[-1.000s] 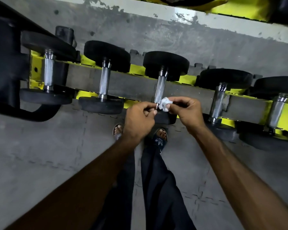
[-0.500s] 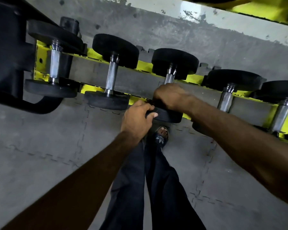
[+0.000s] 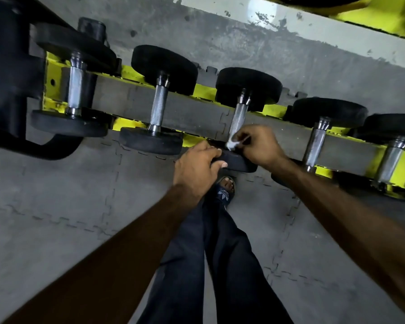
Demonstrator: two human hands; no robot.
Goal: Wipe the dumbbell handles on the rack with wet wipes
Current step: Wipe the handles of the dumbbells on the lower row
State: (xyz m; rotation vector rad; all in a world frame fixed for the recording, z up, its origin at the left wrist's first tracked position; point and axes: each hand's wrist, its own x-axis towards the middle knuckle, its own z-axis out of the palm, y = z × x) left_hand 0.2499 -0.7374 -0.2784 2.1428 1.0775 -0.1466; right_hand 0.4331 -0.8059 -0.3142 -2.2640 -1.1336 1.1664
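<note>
Looking down from my head camera at a yellow dumbbell rack (image 3: 198,95) on a grey tiled gym floor (image 3: 63,206), I work at the third dumbbell from the left end. My right hand (image 3: 258,146) pinches a small crumpled white wet wipe (image 3: 232,143) between its fingertips (image 3: 240,139) and presses it against the lower end of that dumbbell's knurled steel handle (image 3: 239,119), just above the near weight head. My left hand (image 3: 195,164) grips the near black head (image 3: 236,161) of the same dumbbell, fingers (image 3: 216,152) curled over its top edge and thumb pressed against its face.

The handle runs from the near head up to the far black head (image 3: 248,88), tilted slightly to the right, and crosses the grey padded rail (image 3: 192,113) of the rack. To the left, two more dumbbells (image 3: 158,111) rest on the rail side by side, their chrome handles bare, beside the rack's black end frame (image 3: 7,73). To the right, two further dumbbells (image 3: 316,141) lie on the rail, partly behind my right forearm.

Below my hands, my legs in dark trousers (image 3: 208,265) stand close to the rack, and one foot in a dark sandal (image 3: 225,189) shows just under the gripped head. A second yellow tier (image 3: 372,17) crosses the upper right corner.
</note>
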